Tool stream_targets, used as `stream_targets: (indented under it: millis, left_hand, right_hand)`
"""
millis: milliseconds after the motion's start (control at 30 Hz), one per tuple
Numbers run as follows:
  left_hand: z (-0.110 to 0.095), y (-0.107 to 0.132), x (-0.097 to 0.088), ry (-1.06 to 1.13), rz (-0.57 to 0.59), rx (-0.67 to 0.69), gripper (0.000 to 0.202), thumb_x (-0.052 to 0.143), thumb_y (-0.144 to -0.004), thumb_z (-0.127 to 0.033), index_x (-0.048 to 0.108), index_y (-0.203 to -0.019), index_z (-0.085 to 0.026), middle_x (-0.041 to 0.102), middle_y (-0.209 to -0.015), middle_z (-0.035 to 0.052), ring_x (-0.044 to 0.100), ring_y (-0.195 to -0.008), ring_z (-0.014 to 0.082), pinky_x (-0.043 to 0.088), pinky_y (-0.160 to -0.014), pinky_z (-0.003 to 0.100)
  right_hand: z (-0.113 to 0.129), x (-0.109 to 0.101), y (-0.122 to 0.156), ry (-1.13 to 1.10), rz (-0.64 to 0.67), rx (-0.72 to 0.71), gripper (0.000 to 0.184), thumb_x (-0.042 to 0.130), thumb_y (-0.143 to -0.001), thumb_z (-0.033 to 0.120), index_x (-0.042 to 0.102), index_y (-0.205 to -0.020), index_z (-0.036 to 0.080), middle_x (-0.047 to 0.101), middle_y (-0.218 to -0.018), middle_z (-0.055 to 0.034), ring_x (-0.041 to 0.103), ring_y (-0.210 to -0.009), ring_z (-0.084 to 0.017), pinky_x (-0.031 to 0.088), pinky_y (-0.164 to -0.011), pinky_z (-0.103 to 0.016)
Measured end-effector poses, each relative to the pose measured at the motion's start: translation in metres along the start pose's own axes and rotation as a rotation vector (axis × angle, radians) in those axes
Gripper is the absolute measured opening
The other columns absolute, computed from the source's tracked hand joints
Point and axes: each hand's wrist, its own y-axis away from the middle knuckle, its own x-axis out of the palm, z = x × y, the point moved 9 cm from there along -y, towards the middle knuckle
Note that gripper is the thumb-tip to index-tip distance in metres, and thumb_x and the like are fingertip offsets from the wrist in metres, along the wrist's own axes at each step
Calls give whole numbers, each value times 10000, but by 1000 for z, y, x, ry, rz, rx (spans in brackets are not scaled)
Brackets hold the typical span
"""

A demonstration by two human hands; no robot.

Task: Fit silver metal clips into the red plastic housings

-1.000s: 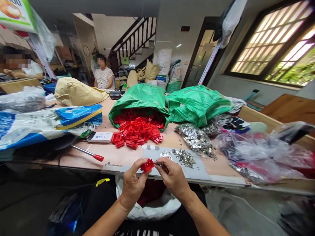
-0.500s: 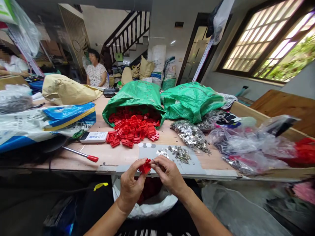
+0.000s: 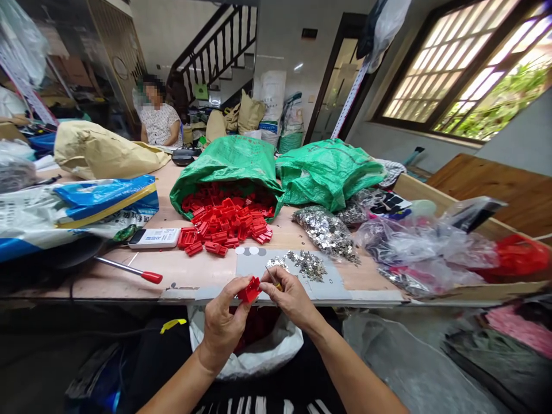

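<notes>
- Left hand [image 3: 222,325] is holding one red plastic piece [image 3: 249,289] in a closed pinch grip, thumb against fingers. It is in the air just in front of the bench [image 3: 185,270] edge.
- Right hand [image 3: 293,299] is pinching a thin metal bit [image 3: 271,277], fingertips closed on it, and touching it to the red piece's right side. I cannot tell whether it is seated in the piece.
- So this one piece is mid-assembly, judging by the pose.
- Work left looks large: a pile of loose red pieces [image 3: 224,221] is spilling out of an open green sack [image 3: 228,164] further back on the bench.
- Metal stock is also plentiful. A small heap of metal parts [image 3: 307,263] is lying on a grey sheet [image 3: 254,265] just past the hands, and a fuller clear bag of them [image 3: 325,227] is sitting behind.
- Work done: a white bag [image 3: 276,351] is hanging open below the bench edge under the hands, with red showing inside [image 3: 259,325]. These are probably finished pieces, but the count is hidden.
- A red-handled tool [image 3: 129,268] is lying to the left, well apart from both hands.
</notes>
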Motion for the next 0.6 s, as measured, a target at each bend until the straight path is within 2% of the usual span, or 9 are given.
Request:
stream_targets:
  millis: [133, 200, 300, 367, 433, 533, 600]
  left_hand:
    - [-8, 5, 6, 6, 43, 92, 342, 545, -802, -51, 586, -1102, -211, 724, -1041, 61, 674, -995, 181, 556, -880, 315]
    - [-7, 8, 13, 31, 64, 91, 307, 542, -802, -66, 601, -1066, -210, 731, -1008, 57, 685, -961, 184, 564, -852, 308]
    - [15, 11, 32, 120, 169, -116, 262, 565, -808, -118, 606, -1046, -217, 732, -976, 37, 699, -881, 170, 578, -768, 275]
    - [25, 12, 42, 194, 236, -252, 273, 597, -794, -144, 600, -1057, -221, 722, -998, 30, 691, -902, 172, 569, -794, 288]
    - [25, 7, 38, 245, 229, -314, 368, 645, -763, -160, 577, -1120, -220, 700, -1083, 49, 663, -1003, 197, 537, -889, 343]
    - [12, -6, 16, 313, 211, -357, 511, 675, -752, -195, 514, -1236, -235, 671, -1166, 85, 620, -1101, 242, 505, -946, 403]
    - [-5, -13, 8, 410, 336, -358, 554, 677, -762, -212, 487, -1281, -261, 688, -1128, 91, 634, -1076, 250, 525, -918, 390]
  right_hand:
    - [-16, 10, 2, -93, 70, 34, 243, 643, -783, 397, 513, -799, 192, 515, -739, 33, 467, -685, -112, 398, -635, -222]
    - [-26, 15, 5, -136, 97, 65, 252, 639, -779, 401, 511, -832, 191, 519, -749, 29, 471, -684, -115, 406, -634, -227]
    - [-40, 17, 9, -158, 114, 109, 233, 590, -807, 387, 526, -904, 185, 537, -766, 20, 485, -692, -121, 412, -646, -239]
    - [-46, 13, 9, -127, 105, 109, 213, 573, -813, 372, 542, -895, 178, 545, -770, 14, 495, -712, -127, 411, -665, -246]
    - [-53, 3, 7, -107, 55, 115, 221, 577, -803, 388, 541, -864, 179, 537, -746, 20, 490, -680, -125, 406, -634, -241]
    - [-68, -12, 2, -130, -43, 158, 257, 569, -798, 443, 504, -855, 201, 482, -655, 51, 420, -533, -99, 360, -503, -219]
    - [-75, -17, -1, -134, -84, 167, 271, 567, -795, 465, 488, -856, 213, 463, -637, 58, 389, -493, -93, 337, -458, -213]
